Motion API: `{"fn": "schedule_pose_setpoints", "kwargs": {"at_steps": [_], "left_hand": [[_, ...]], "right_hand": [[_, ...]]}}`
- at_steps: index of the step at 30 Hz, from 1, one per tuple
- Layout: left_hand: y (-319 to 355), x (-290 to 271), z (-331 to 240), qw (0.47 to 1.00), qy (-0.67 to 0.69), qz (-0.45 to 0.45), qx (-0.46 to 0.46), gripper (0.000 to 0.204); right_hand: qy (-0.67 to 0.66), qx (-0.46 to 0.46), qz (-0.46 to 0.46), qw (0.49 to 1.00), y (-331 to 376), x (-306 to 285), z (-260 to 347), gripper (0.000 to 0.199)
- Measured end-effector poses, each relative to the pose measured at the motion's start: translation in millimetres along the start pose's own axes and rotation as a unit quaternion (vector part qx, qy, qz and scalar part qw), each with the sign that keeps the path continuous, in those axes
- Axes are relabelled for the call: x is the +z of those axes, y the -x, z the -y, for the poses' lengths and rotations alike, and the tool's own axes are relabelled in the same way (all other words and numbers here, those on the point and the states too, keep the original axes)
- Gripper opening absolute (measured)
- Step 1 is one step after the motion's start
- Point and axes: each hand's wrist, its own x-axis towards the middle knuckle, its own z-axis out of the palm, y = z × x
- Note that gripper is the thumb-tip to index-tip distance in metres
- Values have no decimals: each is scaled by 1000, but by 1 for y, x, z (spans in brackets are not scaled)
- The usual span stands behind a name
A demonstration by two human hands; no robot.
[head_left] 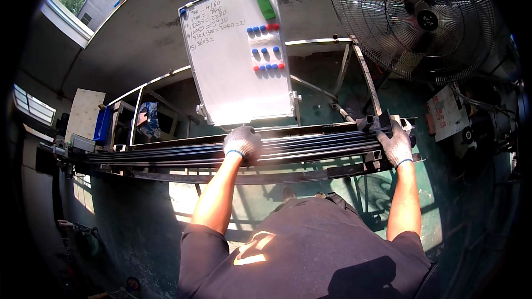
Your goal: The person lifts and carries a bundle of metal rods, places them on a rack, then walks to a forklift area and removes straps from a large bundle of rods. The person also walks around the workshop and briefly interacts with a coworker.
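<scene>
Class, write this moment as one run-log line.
left hand: gloved, over dark bars | right hand: gloved, at bars' right end | beyond bars: whiteboard | upper right: fan

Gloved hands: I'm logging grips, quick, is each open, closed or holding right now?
Left hand: curled at the dark bars; grip cannot be told.
Right hand: at the bars' right end; open or closed cannot be told.

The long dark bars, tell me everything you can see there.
The slim bars look like dark metal, glinting in bright light. They lie side by side, left to right, in front of the whiteboard. The gloved left hand is on their middle; the right hand is at their right end, its contact unclear.
</scene>
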Motion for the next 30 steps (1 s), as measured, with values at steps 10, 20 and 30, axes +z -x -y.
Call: {"fn": "schedule_pose_setpoints", "kwargs": {"at_steps": [10, 20, 30], "left_hand": [[3, 5, 0, 999, 11, -42, 1, 40], [13, 5, -5, 997, 11, -74, -7, 37], [15, 26, -6, 979, 10, -203, -1, 39]], "right_hand": [[-12, 0, 13, 1000, 0, -3, 2, 48], [-31, 5, 11, 999, 5, -6, 4, 47], [-45, 8, 6, 999, 6, -12, 0, 44]]}}
